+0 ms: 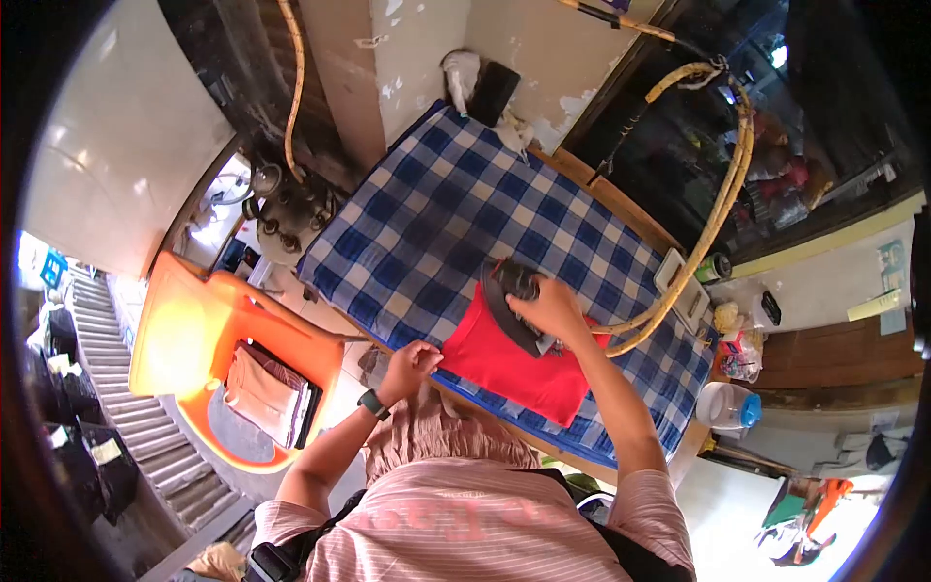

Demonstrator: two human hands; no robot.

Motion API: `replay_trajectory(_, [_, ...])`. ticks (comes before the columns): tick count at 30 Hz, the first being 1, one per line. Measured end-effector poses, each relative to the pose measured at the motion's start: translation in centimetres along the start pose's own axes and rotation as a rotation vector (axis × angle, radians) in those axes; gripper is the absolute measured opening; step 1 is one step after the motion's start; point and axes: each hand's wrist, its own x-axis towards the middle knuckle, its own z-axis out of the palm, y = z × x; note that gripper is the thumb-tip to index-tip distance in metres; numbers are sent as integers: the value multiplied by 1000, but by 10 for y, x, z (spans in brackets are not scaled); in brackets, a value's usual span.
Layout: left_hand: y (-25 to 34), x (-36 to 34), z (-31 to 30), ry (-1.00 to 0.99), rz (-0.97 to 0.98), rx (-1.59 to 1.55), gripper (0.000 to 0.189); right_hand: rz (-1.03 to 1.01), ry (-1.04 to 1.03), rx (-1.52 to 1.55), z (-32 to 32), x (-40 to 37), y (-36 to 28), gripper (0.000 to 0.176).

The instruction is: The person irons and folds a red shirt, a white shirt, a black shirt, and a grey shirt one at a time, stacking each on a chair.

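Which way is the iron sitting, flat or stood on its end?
Flat: the iron lies sole-down on the red cloth, with the right hand gripping its handle.

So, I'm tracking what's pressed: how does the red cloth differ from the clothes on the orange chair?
The red cloth lies spread flat on the checked table; the chair clothes sit folded in a stack. The red cloth is bright red; the chair clothes are pale. The iron, under the right hand, rests on the red cloth, left hand at its edge; nothing touches the chair clothes. Both are fabric.
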Motion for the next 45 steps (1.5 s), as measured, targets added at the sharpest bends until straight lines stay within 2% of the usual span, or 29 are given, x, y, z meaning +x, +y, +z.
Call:
replay_trajectory(2, [-20,-4,1,183,12,-330,20,-53,-111,-39,-4,-44,-17,58])
replay_trajectory(4, [-30,-6,0,274,54,-364,16,-71,-235,-125,27,-79,-14,57])
replay_trajectory(6, [-12,-11,-2,501,-110,-273,17,-88,-345,-75,40,-107,-16,58])
replay_trajectory(10, [-5,-12,18,484,-124,-257,26,-72,-369,1,13,-120,1,60])
replay_trajectory(12, [-5,-9,34,472,-151,-328,25,14,-209,54,-8,-122,17,57])
replay_trajectory(14, [-11,-9,46,382,40,-34,24,210,-138,-4,-29,-112,46,54])
replay_trajectory(15, [11,-13,52,421,-1,-149,24,287,-128,59,-29,-103,77,54])
replay_trajectory(17, [-6,-6,53,431,-7,-215,23,259,46,-54,-39,-101,130,52])
replay_trajectory(18, [-12,-4,52,451,-24,-280,23,366,6,149,-59,-104,141,49])
replay_trajectory(20, [-11,-5,50,432,-65,-308,22,444,127,199,-64,-109,196,44])
replay_trajectory(22, [-6,-5,51,580,54,229,15,571,114,276,-69,-115,231,44])
replay_trajectory(23, [5,-5,55,577,57,226,15,504,413,-44,-62,-119,247,44])
replay_trajectory(24, [22,-7,59,665,222,367,13,421,702,-370,-62,-126,246,44])
replay_trajectory(25, [34,-5,65,756,392,507,14,418,708,-374,-61,-132,243,44])
replay_trajectory(26, [38,0,72,764,396,501,14,252,820,-581,-66,-141,208,42])
replay_trajectory(27, [40,3,79,593,529,569,24,76,922,-785,-63,-146,182,40])
replay_trajectory(28, [43,6,83,414,659,638,34,-33,862,-536,-32,-147,192,42])
replay_trajectory(29, [50,9,87,417,665,641,34,215,517,-192,4,-148,205,44])
replay_trajectory(30, [59,14,91,278,738,850,44,365,431,-24,37,-150,203,47])
replay_trajectory(31, [67,20,94,139,807,1055,54,251,513,-19,89,-142,234,47])
replay_trajectory(32, [63,24,96,151,820,1054,54,368,515,160,87,-144,211,44])
replay_trajectory(34, [35,39,98,326,400,1191,69,474,525,348,70,-146,181,42])
replay_trajectory(36, [35,63,102,392,408,1011,75,200,596,74,57,-136,168,34])
replay_trajectory(37, [46,72,109,377,265,826,77,-88,775,-28,33,-134,138,25])
replay_trajectory(39, [62,90,131,403,6,339,79,-265,743,171,-22,-140,65,17])
replay_trajectory(40, [87,89,131,402,16,349,79,-264,754,178,-46,-152,37,17])
replay_trajectory(42, [160,79,119,-273,76,-824,79,-323,432,226,-85,-172,-4,17])
replay_trajectory(43, [180,82,115,-460,63,-1087,80,-329,438,228,-97,-178,-14,17])
replay_trajectory(45, [197,90,107,-366,68,-1243,81,-779,426,149,-119,-188,-21,24])
